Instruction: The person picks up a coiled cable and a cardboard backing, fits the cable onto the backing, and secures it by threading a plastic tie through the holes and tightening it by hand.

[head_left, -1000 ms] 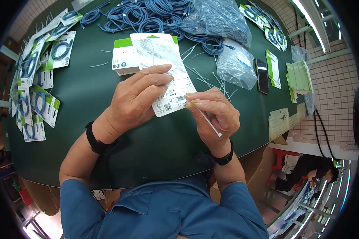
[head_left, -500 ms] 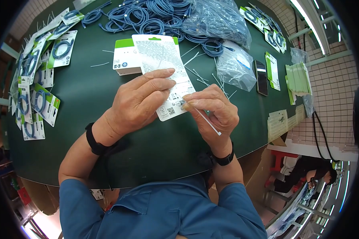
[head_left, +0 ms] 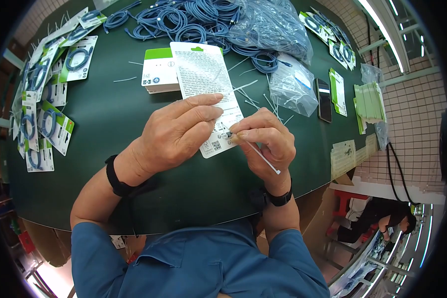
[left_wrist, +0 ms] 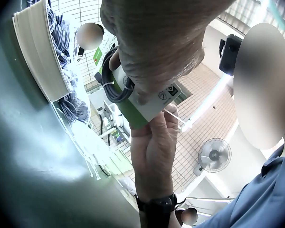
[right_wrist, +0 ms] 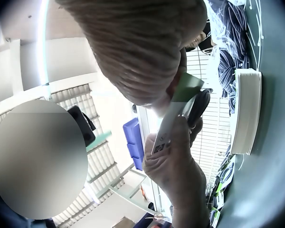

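A printed white card point(head_left: 201, 69) with a green hang-hole edge is held tilted above the table, its text side up. My left hand point(head_left: 176, 131) grips it from the left, fingers lying across the printed face. On its underside, in the left wrist view, a dark coiled cable point(left_wrist: 115, 85) lies against the card. My right hand point(head_left: 268, 141) pinches a white cable tie point(head_left: 264, 158) at the card's lower right edge; the tie's head points down toward the wrist. The right hand point(left_wrist: 156, 147) also shows below the card in the left wrist view.
A stack of cards point(head_left: 160, 74) stands just behind the held card. Blue coiled cables point(head_left: 193, 20) and a plastic bag point(head_left: 293, 82) lie at the back, with loose ties point(head_left: 251, 97) nearby. Carded cables point(head_left: 49, 124) line the left; a phone point(head_left: 324, 101) and green cards point(head_left: 369, 104) lie right.
The card has shifted slightly right and toward the body, with my left hand moving along. My right hand keeps its pinch on the tie, which has tilted a little.
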Tool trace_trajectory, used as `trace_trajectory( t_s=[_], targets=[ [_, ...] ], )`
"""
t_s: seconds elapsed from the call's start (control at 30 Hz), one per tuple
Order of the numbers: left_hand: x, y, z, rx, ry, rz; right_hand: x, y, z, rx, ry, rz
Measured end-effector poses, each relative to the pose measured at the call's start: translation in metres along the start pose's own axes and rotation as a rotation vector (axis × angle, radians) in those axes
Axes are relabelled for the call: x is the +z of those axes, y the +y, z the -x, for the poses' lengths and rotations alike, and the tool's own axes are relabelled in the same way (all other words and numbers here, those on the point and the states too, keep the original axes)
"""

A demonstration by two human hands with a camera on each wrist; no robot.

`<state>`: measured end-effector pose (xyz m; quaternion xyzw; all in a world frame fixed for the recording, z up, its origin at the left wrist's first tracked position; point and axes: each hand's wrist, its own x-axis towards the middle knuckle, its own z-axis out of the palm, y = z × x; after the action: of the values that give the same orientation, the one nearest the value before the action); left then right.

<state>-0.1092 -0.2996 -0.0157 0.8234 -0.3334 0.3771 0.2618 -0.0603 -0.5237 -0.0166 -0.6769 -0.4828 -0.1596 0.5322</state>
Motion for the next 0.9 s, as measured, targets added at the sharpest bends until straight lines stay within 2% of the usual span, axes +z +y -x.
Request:
trace_trajectory(
  t_s=[0.23, 0.33, 0.37, 0.47, 0.5, 0.6, 0.73, 0.83, 0.87, 0.9],
  targets=[
    [-0.003, 0.003, 0.0, -0.001, -0.037, 0.007, 0.0, 0.001, -0.003, -0.038, -0.046, 0.077],
    [-0.003, 0.006, 0.0, 0.019, -0.032, -0.017, 0.0, -0.002, -0.001, 0.122, -0.023, -0.01],
    [-0.005, 0.008, 0.0, 0.026, -0.038, -0.036, -0.001, -0.003, -0.001, 0.123, -0.023, -0.009],
    [-0.012, 0.019, -0.004, 0.043, -0.051, -0.07, -0.009, -0.008, -0.001, 0.377, -0.044, -0.307],
    [-0.017, 0.026, -0.006, 0.051, -0.059, -0.087, -0.014, -0.008, -0.001, 0.379, -0.043, -0.306],
    [-0.022, 0.039, -0.013, 0.062, -0.081, -0.113, -0.027, -0.005, -0.002, 0.43, -0.186, -0.614],
    [-0.015, 0.048, -0.017, 0.05, -0.01, 0.114, -0.024, -0.009, -0.002, 0.532, -0.186, -0.793],
    [-0.008, 0.051, -0.008, -0.264, -0.103, 0.472, -0.023, 0.0, 0.001, 0.52, -0.187, -0.818],
    [-0.01, 0.052, -0.008, -0.264, -0.118, 0.479, -0.021, 0.002, 0.003, 0.507, -0.19, -0.831],
    [-0.014, 0.055, -0.01, -0.424, -0.153, 0.547, -0.019, 0.003, 0.006, 0.512, -0.172, -0.836]
  ],
)
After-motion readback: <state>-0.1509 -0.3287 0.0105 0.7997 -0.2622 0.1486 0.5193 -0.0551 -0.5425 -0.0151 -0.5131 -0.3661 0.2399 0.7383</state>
